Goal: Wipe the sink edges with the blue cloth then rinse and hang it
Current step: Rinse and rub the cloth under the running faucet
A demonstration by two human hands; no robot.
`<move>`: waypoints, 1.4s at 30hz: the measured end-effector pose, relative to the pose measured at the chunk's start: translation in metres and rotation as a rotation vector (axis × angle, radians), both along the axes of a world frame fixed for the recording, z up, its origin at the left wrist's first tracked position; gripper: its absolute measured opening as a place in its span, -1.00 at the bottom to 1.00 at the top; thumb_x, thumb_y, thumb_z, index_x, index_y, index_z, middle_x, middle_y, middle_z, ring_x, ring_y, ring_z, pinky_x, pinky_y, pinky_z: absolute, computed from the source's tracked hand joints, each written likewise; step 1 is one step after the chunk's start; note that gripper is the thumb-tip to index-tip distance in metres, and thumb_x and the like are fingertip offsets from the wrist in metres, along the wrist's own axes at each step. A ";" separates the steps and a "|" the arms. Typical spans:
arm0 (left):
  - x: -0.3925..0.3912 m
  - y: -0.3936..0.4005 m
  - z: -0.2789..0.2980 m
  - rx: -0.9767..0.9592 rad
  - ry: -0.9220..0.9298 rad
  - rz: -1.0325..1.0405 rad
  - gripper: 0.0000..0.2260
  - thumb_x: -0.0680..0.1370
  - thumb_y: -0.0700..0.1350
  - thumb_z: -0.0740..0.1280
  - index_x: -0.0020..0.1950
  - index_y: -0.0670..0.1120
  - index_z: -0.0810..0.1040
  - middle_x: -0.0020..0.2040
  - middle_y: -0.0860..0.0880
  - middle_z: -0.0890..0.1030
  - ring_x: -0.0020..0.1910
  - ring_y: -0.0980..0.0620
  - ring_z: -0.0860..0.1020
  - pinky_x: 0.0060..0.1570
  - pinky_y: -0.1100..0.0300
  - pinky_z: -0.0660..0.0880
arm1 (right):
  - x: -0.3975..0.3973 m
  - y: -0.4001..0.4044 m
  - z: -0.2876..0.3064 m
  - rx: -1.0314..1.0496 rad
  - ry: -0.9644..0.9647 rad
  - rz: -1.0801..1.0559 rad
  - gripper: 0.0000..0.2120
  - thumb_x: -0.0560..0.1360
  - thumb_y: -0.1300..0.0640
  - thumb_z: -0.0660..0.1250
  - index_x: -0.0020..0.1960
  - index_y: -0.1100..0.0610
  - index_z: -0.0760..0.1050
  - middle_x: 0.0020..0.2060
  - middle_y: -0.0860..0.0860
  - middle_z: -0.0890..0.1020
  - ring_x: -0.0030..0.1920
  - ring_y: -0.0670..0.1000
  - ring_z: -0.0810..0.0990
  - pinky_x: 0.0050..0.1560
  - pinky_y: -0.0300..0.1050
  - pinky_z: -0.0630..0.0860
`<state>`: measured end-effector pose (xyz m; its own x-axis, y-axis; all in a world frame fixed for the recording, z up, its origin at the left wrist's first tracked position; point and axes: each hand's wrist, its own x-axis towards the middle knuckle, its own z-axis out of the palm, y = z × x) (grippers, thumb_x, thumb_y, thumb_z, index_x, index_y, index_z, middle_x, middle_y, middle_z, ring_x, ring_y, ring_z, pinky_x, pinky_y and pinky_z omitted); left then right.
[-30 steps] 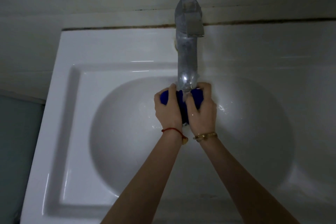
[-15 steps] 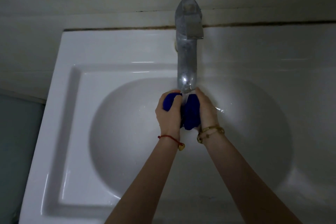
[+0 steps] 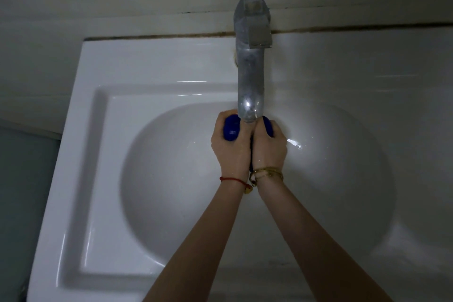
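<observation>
The blue cloth point(image 3: 231, 129) is bunched up between both hands, right under the spout of the metal tap point(image 3: 250, 76). My left hand point(image 3: 231, 148) grips its left part and my right hand point(image 3: 269, 149) grips its right part, knuckles pressed together. Only two blue bulges show past the fingers; the remainder of the cloth is hidden. Both hands hover over the round bowl of the white sink point(image 3: 103, 154). I cannot tell whether water is running; wet glints lie on the bowl to the right.
The sink's flat rim runs along the left and back, with a dark grimy seam point(image 3: 159, 36) where it meets the wall. A grey-green surface point(image 3: 22, 191) lies left of the sink. The room is dim.
My hands have shifted up under the spout and closed together over the cloth, so less blue shows than half a second ago. The cloth was wrung and rubbed between them.
</observation>
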<state>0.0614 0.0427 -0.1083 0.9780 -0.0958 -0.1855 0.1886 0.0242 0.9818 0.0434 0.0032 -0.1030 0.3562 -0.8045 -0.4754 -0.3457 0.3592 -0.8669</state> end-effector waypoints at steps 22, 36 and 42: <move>0.000 0.000 0.002 0.065 0.073 0.003 -0.78 0.57 -0.20 0.36 -0.25 -0.01 0.45 -0.36 0.16 0.49 -0.37 0.25 0.43 -0.29 0.37 0.41 | -0.014 -0.011 -0.015 -0.420 -0.015 0.220 -0.87 0.51 0.05 0.29 -0.12 0.12 0.46 -0.38 -0.06 0.54 -0.40 -0.15 0.50 -0.42 -0.27 0.44; 0.004 0.011 0.002 -0.041 0.378 0.011 -0.85 0.56 -0.19 0.34 0.10 -0.07 0.62 0.06 -0.15 0.64 0.01 -0.07 0.62 0.01 0.00 0.62 | -0.009 -0.010 -0.002 0.058 -0.094 0.033 -0.52 0.35 -0.33 0.33 0.07 0.00 0.60 0.02 0.01 0.64 0.00 -0.01 0.64 0.02 -0.01 0.61; -0.009 0.012 0.007 -0.130 0.416 0.082 -0.64 0.54 -0.24 0.41 0.25 0.12 0.51 0.00 0.07 0.61 -0.07 0.12 0.65 -0.04 0.12 0.65 | -0.012 -0.019 -0.003 0.248 -0.007 -0.023 -0.43 0.32 -0.25 0.44 0.23 0.01 0.50 0.09 0.00 0.62 0.00 0.00 0.62 0.02 0.05 0.62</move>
